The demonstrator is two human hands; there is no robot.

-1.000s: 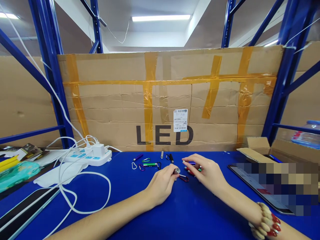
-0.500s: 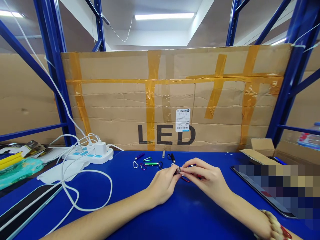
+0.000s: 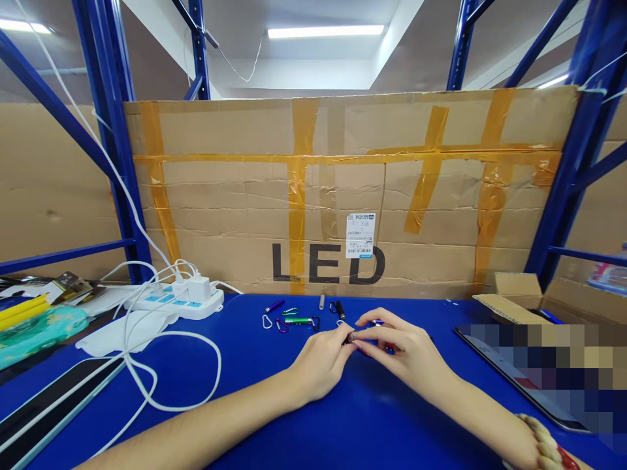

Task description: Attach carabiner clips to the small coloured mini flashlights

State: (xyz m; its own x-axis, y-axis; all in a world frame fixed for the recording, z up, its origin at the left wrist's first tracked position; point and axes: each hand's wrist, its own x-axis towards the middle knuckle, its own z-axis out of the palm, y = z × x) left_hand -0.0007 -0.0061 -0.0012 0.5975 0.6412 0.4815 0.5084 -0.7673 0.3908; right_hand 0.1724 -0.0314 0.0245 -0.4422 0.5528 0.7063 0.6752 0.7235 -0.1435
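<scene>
In the middle of the blue table, my left hand (image 3: 318, 362) and my right hand (image 3: 404, 339) meet at the fingertips. Pinched between them is a small dark metallic piece (image 3: 351, 337), mostly covered by fingers, so its kind does not show. Something red (image 3: 390, 348) lies beneath my right fingers, partly hidden. Just beyond my left hand are a green flashlight (image 3: 298, 321), a black flashlight (image 3: 339, 309) with a ring, and a black carabiner (image 3: 315, 323). Farther back lie a purple flashlight (image 3: 275, 305), a grey cylinder (image 3: 322, 301), and green (image 3: 290, 312), white (image 3: 267, 322) and purple (image 3: 281, 326) carabiners.
A white power strip (image 3: 176, 299) with looping white cables (image 3: 218, 365) occupies the left side. To the right stand an open cardboard box (image 3: 514, 287) and a dark flat device (image 3: 519, 382), partly pixelated. A large cardboard sheet (image 3: 235, 202) closes off the back.
Both hands keep their fingertip pinch on the small piece, with only slight finger movement. The whole view has shifted a little to the right.
</scene>
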